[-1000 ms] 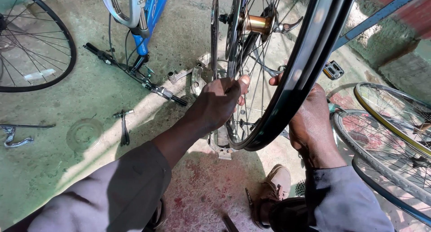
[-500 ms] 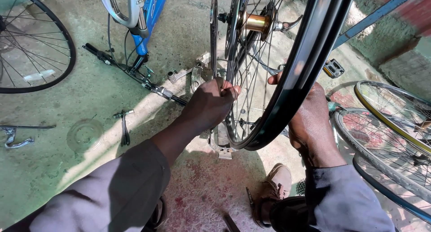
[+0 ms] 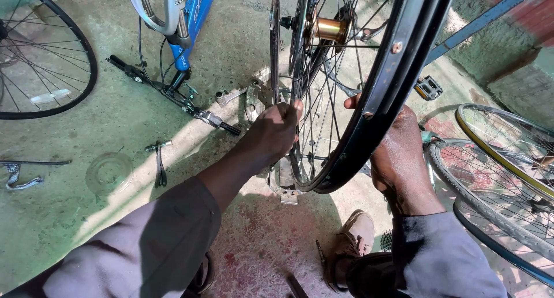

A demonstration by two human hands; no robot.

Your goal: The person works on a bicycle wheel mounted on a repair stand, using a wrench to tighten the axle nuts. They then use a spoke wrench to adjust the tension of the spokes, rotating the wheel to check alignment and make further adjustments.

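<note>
Head view, looking down past both forearms in grey sleeves.

Black bicycle wheel rim stands upright in the middle of the frame, tilted slightly, its lower arc near the floor between the two hands. Brass-coloured hub sits high in the frame with spokes fanning down from it.

Left hand is on the near side of the wheel, fingers curled closed, fingertips pinched at the spokes just below the hub area. What lies inside the pinch is too small to tell.

Right hand is behind the rim, partly hidden by it; the thumb shows past the rim's inner edge, reaching in among the spokes. Whether it grips anything cannot be told.

A thin upright metal arm rises just left of the wheel, with a metal base plate on the floor under the left hand.

Around: blue bicycle frame at top left, with a black cable and lever trailing from it across the concrete floor. Another spoked wheel lies at far left. More rims are stacked at right, one yellow-edged. A pedal lies beyond the right hand. A tan shoe rests on the red-stained floor patch below the wheel.
</note>
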